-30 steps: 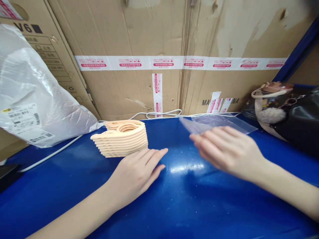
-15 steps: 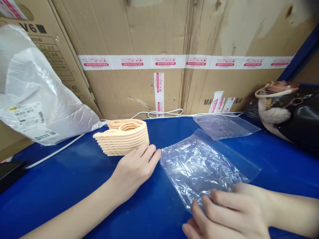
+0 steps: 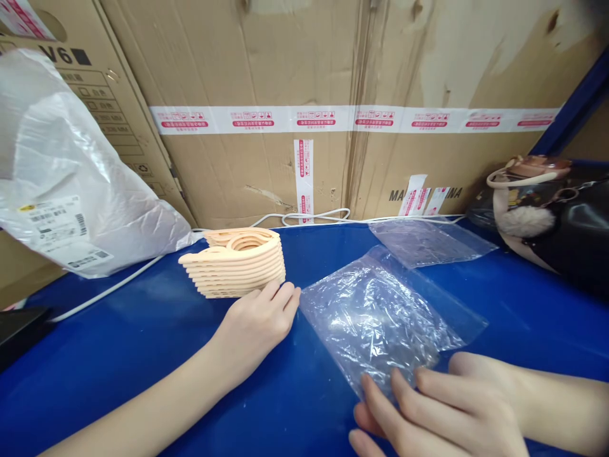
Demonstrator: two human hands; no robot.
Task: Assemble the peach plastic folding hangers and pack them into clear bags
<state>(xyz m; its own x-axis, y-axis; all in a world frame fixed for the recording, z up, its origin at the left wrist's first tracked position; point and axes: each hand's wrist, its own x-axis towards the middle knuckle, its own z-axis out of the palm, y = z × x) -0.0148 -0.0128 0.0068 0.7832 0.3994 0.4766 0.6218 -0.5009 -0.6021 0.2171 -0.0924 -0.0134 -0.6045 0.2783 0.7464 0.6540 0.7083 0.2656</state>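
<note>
Two bare hands are seen, both joined to forearms cut off by the frame's edges. At lower right, the right hand (image 3: 457, 419) is cropped along the bottom, and the near edge of a clear, crinkled flat plastic bag (image 3: 375, 311) is partly covered by its fingers. A flat black object (image 3: 21, 333) is cut off at the left edge and cannot be identified, while a black bag (image 3: 575, 235) is cropped at the right edge. Print on the white plastic parcel (image 3: 90, 190) at left is too small to be read. A second clear plastic sheet or bag (image 3: 431, 241) is partly overlapped by the first.

The crinkled bag is laid right of centre, between the hands. Its left corner is met by the drawn-together fingertips of the left hand (image 3: 259, 320); whether it is pinched cannot be told. Just behind that hand, the layered peach-coloured stack (image 3: 235, 273) is partly hidden. The right fingers are loosely bent and slightly spread; their grip cannot be made out.
</note>
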